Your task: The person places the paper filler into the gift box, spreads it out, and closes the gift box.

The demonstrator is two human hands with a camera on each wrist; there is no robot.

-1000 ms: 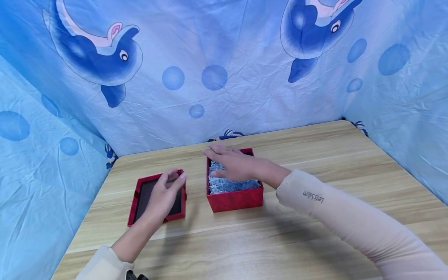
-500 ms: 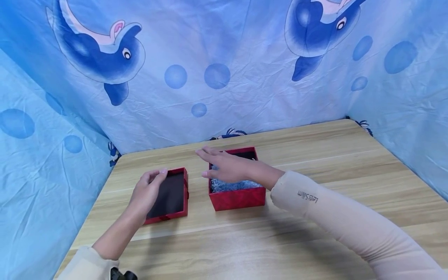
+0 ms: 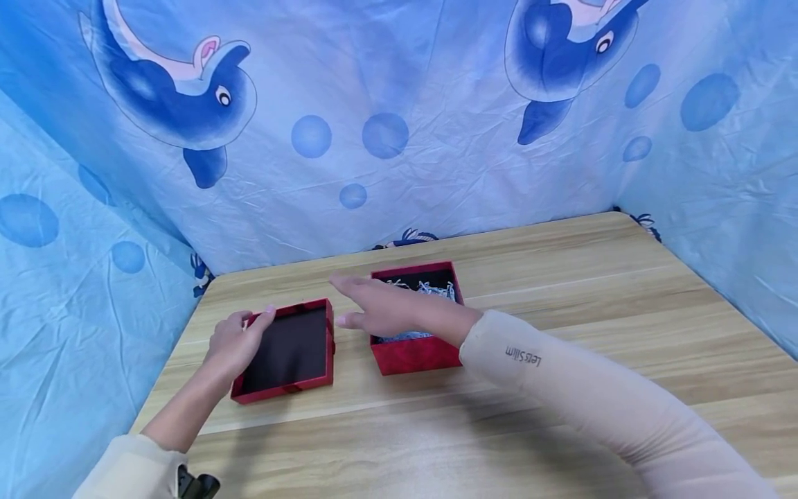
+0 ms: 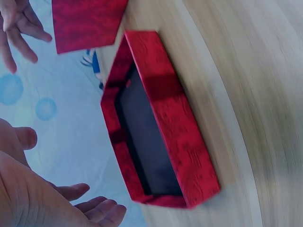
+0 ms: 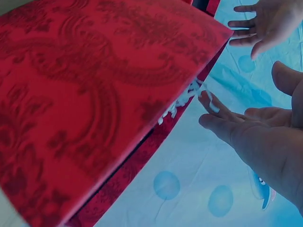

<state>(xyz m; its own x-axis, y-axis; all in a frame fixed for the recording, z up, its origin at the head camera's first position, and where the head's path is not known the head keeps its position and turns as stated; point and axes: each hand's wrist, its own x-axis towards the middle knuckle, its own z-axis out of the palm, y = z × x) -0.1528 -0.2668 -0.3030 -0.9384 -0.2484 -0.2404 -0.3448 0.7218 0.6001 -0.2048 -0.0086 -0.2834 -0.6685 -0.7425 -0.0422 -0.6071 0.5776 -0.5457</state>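
A deep red box (image 3: 418, 357) with a patterned outside holds pale blue shredded paper (image 3: 436, 290). To its left lies a shallow red box lid (image 4: 177, 118), hollow side up, with a dark lining. My right hand (image 3: 380, 308) hovers over the box's left part, fingers extended past its left edge, hiding some of the shreds. In the right wrist view a strand of shredded paper (image 5: 208, 97) shows at the fingertips. Near the lid's left rim, my left hand (image 3: 235, 343) has relaxed fingers and holds nothing; the left wrist view shows a gap between it and the lid.
The box and lid stand on a wood-grain table (image 3: 561, 291). Blue cloth (image 3: 349, 83) printed with dolphins hangs behind and at both sides. A small black device (image 3: 196, 483) is on the left wrist.
My left hand has moved left across the lid to its left side, uncovering the dark lining. The right hand has shifted left over the box, exposing shreds at the back right.
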